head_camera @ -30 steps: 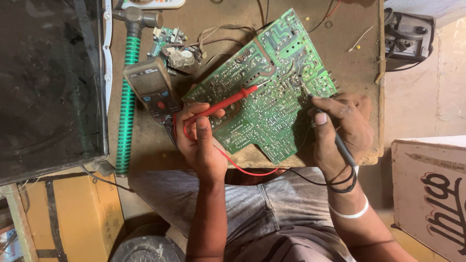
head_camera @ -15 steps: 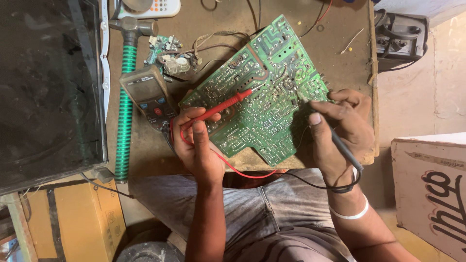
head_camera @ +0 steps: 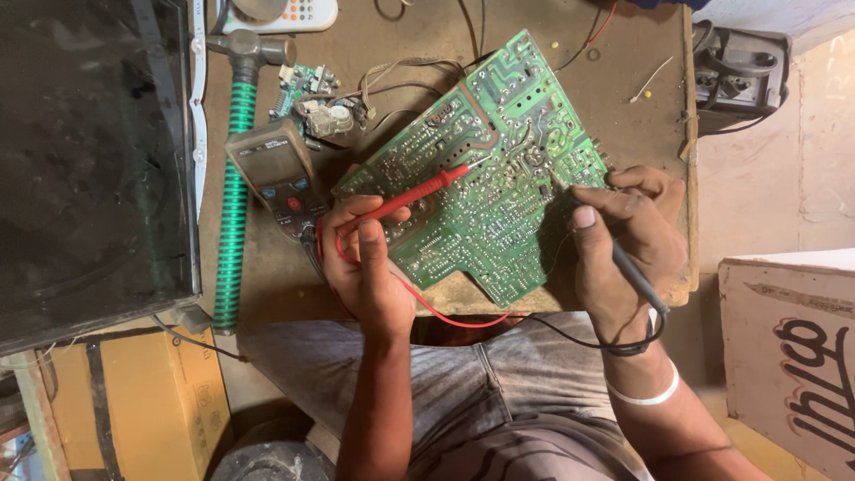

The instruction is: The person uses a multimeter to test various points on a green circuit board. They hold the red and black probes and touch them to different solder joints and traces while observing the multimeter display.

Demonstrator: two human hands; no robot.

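A large green circuit board (head_camera: 485, 191) lies solder side up on a worn brown table (head_camera: 401, 53). My left hand (head_camera: 361, 263) grips a red test probe (head_camera: 419, 196) whose tip rests on the board's middle. My right hand (head_camera: 628, 236) holds a black test probe (head_camera: 637, 276) against the board's right part; its tip is hidden by my fingers. Red and black leads (head_camera: 463, 321) loop below the table edge. A grey multimeter (head_camera: 276, 174) sits left of the board, close to my left hand.
A hammer with a green wrapped handle (head_camera: 233, 178) lies along the table's left side beside a dark screen panel (head_camera: 89, 160). A small board with loose wires (head_camera: 325, 111) sits behind the meter. A remote control (head_camera: 276, 13) is at the far edge, a black device (head_camera: 739, 71) at right.
The view has shifted slightly, so the board and hands sit a little lower in the picture. Both hands keep the probes on the board in nearly the same spots.
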